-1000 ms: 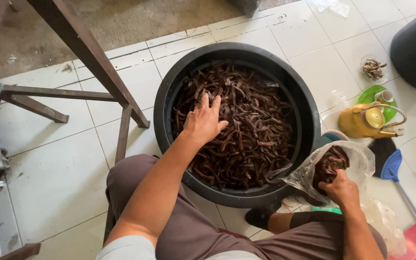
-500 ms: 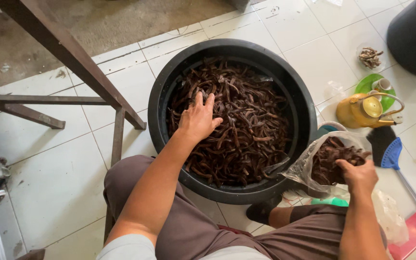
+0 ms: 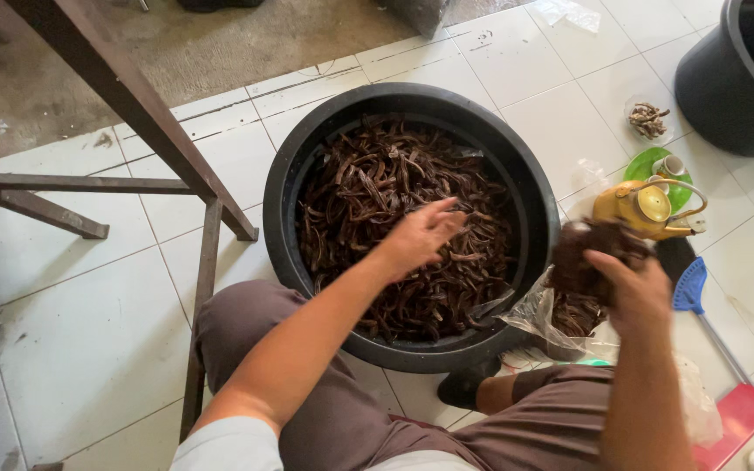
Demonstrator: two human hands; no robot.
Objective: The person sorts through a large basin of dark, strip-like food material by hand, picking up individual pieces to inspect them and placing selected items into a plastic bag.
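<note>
A large black tub [image 3: 290, 174] full of dark brown dried pods [image 3: 377, 192] stands on the tiled floor between my knees. My left hand [image 3: 416, 237] hovers over the pods in the tub with fingers spread and holds nothing. My right hand [image 3: 628, 286] is raised to the right of the tub, closed on a bunch of the same brown pods [image 3: 588, 249]. Right under it lies a clear plastic bag [image 3: 534, 316] with more pods inside, resting against the tub's rim.
A rusty metal frame [image 3: 133, 96] stands at the left. At the right are a yellow kettle [image 3: 643, 208], a green plate [image 3: 647, 161], a small dish of bits [image 3: 649, 119], a blue brush [image 3: 689, 288], a red dustpan [image 3: 739, 417] and a dark bucket [image 3: 743, 78].
My right hand has lifted a bunch of pods up out of the plastic bag. My left hand has risen off the pods and shifted right over the tub.
</note>
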